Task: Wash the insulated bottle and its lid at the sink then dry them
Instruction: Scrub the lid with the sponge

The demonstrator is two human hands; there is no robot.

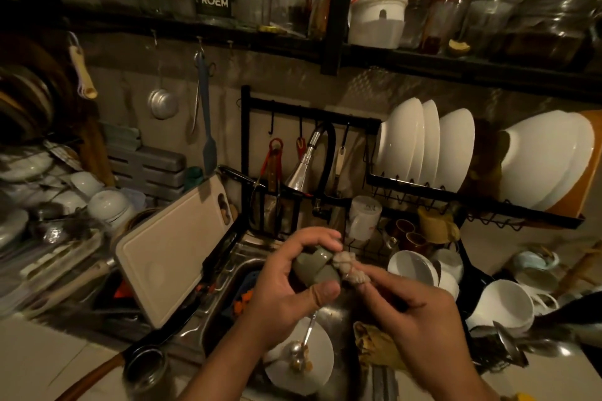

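Over the steel sink (228, 273) my left hand (286, 286) grips a small grey-green lid (314, 267), fingers over its top and thumb under it. My right hand (420, 319) pinches a wadded, soapy scrub cloth (350, 267) and holds it against the lid's right side. The insulated bottle itself is not plainly visible. The faucet (304, 163) hangs above the sink; no water stream shows.
A white plate (312, 368) with a spoon (304, 338) and food scraps lies in the sink. A cutting board (172, 251) leans at the sink's left. White bowls (423, 143) stand in the rack, cups (501, 303) crowd the right counter, and a small pan (143, 365) sits front left.
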